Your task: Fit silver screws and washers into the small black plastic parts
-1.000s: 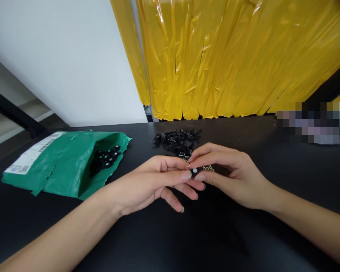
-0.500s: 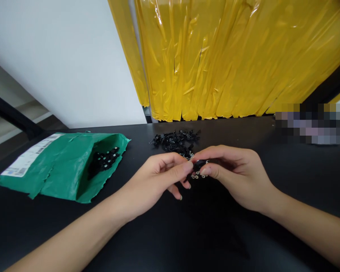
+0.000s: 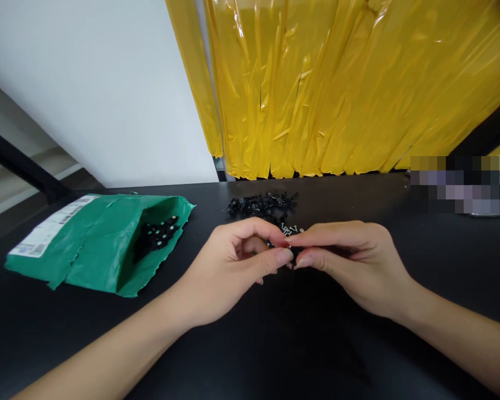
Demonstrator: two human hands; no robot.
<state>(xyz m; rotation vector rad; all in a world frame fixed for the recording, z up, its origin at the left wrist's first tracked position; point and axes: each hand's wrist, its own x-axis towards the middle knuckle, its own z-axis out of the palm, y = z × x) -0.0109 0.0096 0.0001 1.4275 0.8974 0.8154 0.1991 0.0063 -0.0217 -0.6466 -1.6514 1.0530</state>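
Pinching a tiny black part [image 3: 294, 256] dead center of frame, left hand [image 3: 233, 261] and right hand [image 3: 350, 261] fingertips meeting on it, equally near, pile of black parts [image 3: 260, 204] lying just above

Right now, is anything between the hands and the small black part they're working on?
Nothing visible. The left hand and right hand meet fingertip to fingertip on the small black part, which the fingers mostly hide. The pile of black parts lies behind them, and the green bag lies off to the left.
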